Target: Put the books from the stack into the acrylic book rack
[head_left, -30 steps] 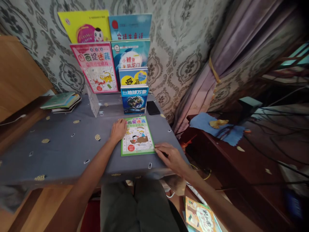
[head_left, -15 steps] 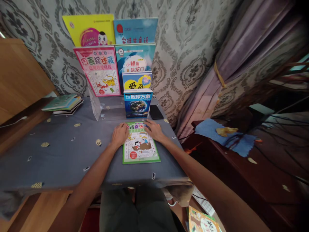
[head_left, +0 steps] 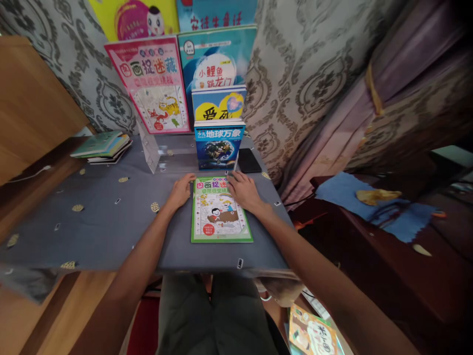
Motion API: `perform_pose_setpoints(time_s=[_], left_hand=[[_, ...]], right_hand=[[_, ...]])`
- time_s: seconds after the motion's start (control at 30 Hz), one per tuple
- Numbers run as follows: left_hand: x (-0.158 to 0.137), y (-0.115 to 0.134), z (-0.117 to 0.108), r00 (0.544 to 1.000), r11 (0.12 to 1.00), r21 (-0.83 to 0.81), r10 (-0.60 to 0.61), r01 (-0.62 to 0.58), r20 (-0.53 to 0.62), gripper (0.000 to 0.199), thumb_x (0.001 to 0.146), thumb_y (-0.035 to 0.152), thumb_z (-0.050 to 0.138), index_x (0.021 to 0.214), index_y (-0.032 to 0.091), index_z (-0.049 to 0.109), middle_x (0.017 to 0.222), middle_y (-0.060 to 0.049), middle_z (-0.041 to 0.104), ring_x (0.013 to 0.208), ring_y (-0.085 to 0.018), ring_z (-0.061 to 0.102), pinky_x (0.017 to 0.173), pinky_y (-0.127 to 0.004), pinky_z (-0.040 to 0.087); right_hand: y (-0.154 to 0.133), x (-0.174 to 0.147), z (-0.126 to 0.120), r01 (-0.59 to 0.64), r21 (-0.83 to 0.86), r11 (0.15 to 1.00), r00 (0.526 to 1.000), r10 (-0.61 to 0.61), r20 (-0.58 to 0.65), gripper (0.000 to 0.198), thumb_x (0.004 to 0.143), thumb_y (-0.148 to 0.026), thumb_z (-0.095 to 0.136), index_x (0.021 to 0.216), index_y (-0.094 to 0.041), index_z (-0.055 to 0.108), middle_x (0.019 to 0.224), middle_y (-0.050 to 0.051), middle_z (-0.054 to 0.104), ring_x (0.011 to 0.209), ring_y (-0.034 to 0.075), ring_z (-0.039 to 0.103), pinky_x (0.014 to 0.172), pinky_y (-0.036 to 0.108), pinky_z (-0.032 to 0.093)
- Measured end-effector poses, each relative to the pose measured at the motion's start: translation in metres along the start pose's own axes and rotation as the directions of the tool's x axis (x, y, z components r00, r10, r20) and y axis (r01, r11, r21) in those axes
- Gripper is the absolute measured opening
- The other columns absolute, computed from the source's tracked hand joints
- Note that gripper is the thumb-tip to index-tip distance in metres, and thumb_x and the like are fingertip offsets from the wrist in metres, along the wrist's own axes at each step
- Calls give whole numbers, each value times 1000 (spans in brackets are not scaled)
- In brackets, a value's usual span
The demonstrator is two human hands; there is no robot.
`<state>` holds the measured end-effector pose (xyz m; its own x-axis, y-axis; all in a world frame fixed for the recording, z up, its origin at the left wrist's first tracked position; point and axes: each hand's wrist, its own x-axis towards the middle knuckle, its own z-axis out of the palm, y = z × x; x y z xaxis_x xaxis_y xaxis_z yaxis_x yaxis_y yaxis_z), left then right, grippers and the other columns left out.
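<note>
A green-bordered picture book [head_left: 221, 224] lies flat on the cloth-covered table in front of me, its cover up. At its upper left edge is my left hand [head_left: 181, 192], with the fingers stretched forward and the fingertips at the edge. My right hand [head_left: 246, 192] rests over the upper right corner, fingers apart and lying on the cover. Just beyond the book, a clear display stand [head_left: 150, 150] holds a blue book with a globe [head_left: 219, 150]. Behind it stand a yellow-and-blue book [head_left: 219, 104], a teal book [head_left: 218, 61] and a pink-bordered book [head_left: 153, 88].
A black phone [head_left: 250, 161] lies right of the stand. Several stacked books [head_left: 103, 145] are at the table's far left. On the right, a blue cloth [head_left: 340, 192] lies on a dark red surface. An orange book [head_left: 312, 333] is low at the right.
The view has shifted closer and lower. My left hand has slid off the cover to the book's left edge. My right hand stays at the upper right corner.
</note>
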<state>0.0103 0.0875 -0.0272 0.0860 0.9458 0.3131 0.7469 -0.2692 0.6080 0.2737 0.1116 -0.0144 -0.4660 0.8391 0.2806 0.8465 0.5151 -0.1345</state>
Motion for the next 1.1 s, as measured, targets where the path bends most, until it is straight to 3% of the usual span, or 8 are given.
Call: perform_pose_setpoints(time_s=[0.1,0.2,0.4,0.53,0.67,0.73,0.9,1.1], left_hand=[[0,1,-1,1000,1000,13,-23,23,0,49,85,1,39,129,18,54,127,-8,71,126,-20,61,111,-43,44],[0,1,-2,999,999,26,-42,42,9,51,85,2,38,131,18,52,128,-7,71,129,-19,59,112,-43,43],[1,3,-4,998,999,9,-49,49,33,51,86,2,38,134,16,50,129,-9,70,128,-19,59,113,-41,42],[1,3,-5,998,998,16,-54,54,30,46,89,5,40,132,16,52,128,-8,70,129,-20,58,113,-43,41],[1,2,-4,998,999,5,-47,47,28,43,91,5,40,131,16,52,128,-9,71,126,-19,60,111,-39,43],[1,2,-4,998,999,9,-51,51,27,43,91,6,41,131,16,52,128,-9,71,126,-19,60,111,-39,43],[0,3,-4,998,999,5,-54,54,27,42,91,5,40,130,16,53,129,-8,70,127,-19,60,111,-40,43],[-1,3,-4,999,999,17,-44,44,-2,41,90,6,39,127,17,54,128,-8,71,125,-19,61,110,-40,45]], right_hand=[[-16,5,-7,198,-36,980,980,-197,22,37,102,-28,42,127,-16,67,137,18,59,126,33,48,101,47,37],[-38,16,-7,360,51,931,928,-363,83,37,103,-27,42,129,-20,66,123,14,63,111,29,52,93,41,41],[-58,29,-1,406,152,901,906,-419,66,34,102,-26,45,125,-26,70,115,13,61,105,29,50,89,41,42],[-65,1,-5,496,281,821,851,-524,30,36,99,-17,48,124,-28,71,115,13,60,108,29,50,93,44,42],[-82,-45,-18,628,344,698,739,-674,20,34,95,-15,55,122,-26,72,119,15,62,109,28,52,93,44,44],[-90,-60,-24,654,348,671,711,-703,17,35,93,-12,56,121,-23,71,121,14,63,109,27,53,93,42,44],[-88,-42,-20,622,338,706,736,-674,54,30,97,-18,54,118,-27,73,123,12,65,112,26,55,94,43,45],[-60,12,-7,386,217,896,903,-415,108,35,100,-25,49,131,-20,63,137,14,61,124,30,53,104,49,40]])
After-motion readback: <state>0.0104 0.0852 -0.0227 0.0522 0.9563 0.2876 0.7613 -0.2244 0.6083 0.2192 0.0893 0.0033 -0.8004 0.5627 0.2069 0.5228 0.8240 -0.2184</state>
